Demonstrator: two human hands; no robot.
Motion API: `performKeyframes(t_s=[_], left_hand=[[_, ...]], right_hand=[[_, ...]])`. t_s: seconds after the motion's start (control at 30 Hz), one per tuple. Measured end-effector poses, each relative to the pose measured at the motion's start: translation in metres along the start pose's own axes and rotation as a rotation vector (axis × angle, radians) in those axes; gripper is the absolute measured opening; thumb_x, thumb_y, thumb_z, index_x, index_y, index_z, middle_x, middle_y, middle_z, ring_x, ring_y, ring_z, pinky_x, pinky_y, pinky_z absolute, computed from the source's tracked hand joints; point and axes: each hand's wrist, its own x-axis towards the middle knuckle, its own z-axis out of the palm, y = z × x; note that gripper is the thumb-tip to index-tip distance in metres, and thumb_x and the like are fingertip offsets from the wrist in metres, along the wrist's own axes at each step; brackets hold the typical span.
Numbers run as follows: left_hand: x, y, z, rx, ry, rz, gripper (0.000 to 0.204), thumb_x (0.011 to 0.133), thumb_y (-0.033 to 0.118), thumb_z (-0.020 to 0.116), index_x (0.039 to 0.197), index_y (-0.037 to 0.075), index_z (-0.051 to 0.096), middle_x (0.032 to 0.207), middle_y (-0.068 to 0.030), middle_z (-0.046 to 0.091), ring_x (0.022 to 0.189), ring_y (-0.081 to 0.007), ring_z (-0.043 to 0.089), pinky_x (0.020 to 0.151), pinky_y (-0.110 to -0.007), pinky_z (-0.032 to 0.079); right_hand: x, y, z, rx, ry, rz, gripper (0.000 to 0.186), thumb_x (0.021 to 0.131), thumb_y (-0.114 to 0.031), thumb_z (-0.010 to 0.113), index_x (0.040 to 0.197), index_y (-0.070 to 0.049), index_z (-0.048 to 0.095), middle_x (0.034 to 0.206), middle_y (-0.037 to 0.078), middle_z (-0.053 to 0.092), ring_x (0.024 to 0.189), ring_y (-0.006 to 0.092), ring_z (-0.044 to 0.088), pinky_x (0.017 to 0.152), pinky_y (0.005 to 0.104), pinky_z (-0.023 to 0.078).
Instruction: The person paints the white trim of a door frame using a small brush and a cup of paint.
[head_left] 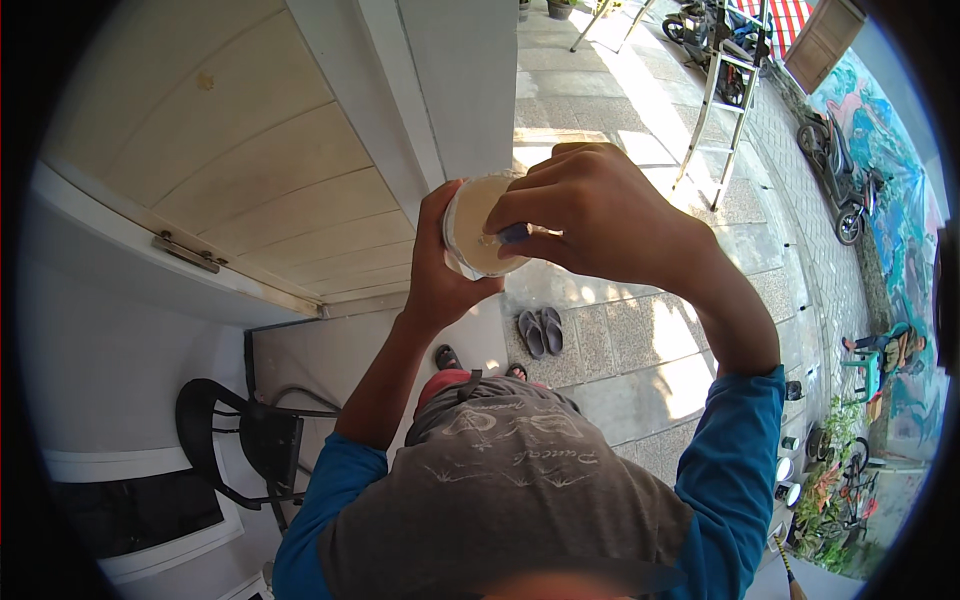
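My left hand (440,280) is wrapped round the side of a round pale container (468,245) with cream-coloured contents, held up in front of me at chest height. My right hand (590,205) is over the container's opening, its fingers closed on a small dark blue object (514,234) at the container's right side. The far end of that object is hidden by my fingers and too small to make out.
A wooden door (280,150) and black chair (240,445) stand left. Grey sandals (540,332) lie on the paving. A metal ladder (720,130), motorbikes (835,180), a painted wall (900,200) and a seated person (900,345) are to the right.
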Motion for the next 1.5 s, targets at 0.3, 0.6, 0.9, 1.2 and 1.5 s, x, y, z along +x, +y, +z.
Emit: performKeyframes(t_s=[0.3, 0.6, 0.9, 1.2, 1.5], left_hand=[[0.008, -0.005, 0.007, -0.016, 0.043, -0.032, 0.102, 0.061, 0.001, 0.083, 0.150, 0.010, 0.034, 0.142, -0.0121, 0.044, 0.133, -0.0278, 0.050, 0.113, -0.043, 0.044], [0.013, -0.033, 0.008, 0.050, 0.097, -0.021, 0.099, 0.064, 0.002, 0.083, 0.150, 0.007, 0.034, 0.140, -0.0128, 0.044, 0.132, -0.0277, 0.051, 0.111, -0.042, 0.046], [0.011, -0.049, 0.015, 0.105, 0.071, -0.043, 0.097, 0.065, 0.002, 0.083, 0.149, 0.008, 0.035, 0.143, -0.0139, 0.042, 0.135, -0.0289, 0.048, 0.111, -0.042, 0.045], [0.013, -0.047, 0.022, 0.100, 0.069, 0.130, 0.109, 0.064, -0.004, 0.086, 0.153, 0.012, 0.025, 0.149, -0.0145, 0.040, 0.137, -0.0287, 0.047, 0.113, -0.042, 0.046], [0.016, -0.046, 0.023, 0.145, 0.095, 0.139, 0.109, 0.064, -0.003, 0.086, 0.153, 0.012, 0.025, 0.149, -0.0137, 0.040, 0.137, -0.0290, 0.047, 0.113, -0.043, 0.045]], right_hand=[[-0.001, 0.016, 0.005, -0.034, -0.005, 0.006, 0.018, 0.077, -0.018, 0.083, 0.093, -0.012, 0.077, 0.077, 0.009, 0.074, 0.073, 0.0270, 0.073, 0.069, 0.0389, 0.057], [-0.010, 0.031, 0.001, 0.185, 0.151, 0.144, 0.019, 0.081, -0.017, 0.084, 0.096, -0.008, 0.076, 0.083, 0.009, 0.076, 0.073, 0.0231, 0.074, 0.066, 0.0360, 0.056], [-0.033, 0.056, 0.009, 0.424, 0.333, 0.525, 0.024, 0.083, -0.016, 0.085, 0.100, -0.002, 0.075, 0.083, 0.005, 0.077, 0.059, 0.0066, 0.059, 0.052, 0.0247, 0.040], [-0.018, 0.030, 0.022, 0.101, 0.104, 0.210, 0.021, 0.079, -0.014, 0.085, 0.097, -0.006, 0.077, 0.086, 0.009, 0.077, 0.078, 0.0238, 0.075, 0.075, 0.0351, 0.058], [-0.022, 0.038, 0.028, 0.092, 0.145, 0.196, 0.019, 0.082, -0.022, 0.082, 0.095, -0.010, 0.077, 0.085, 0.008, 0.076, 0.074, 0.0267, 0.073, 0.068, 0.0377, 0.056]])
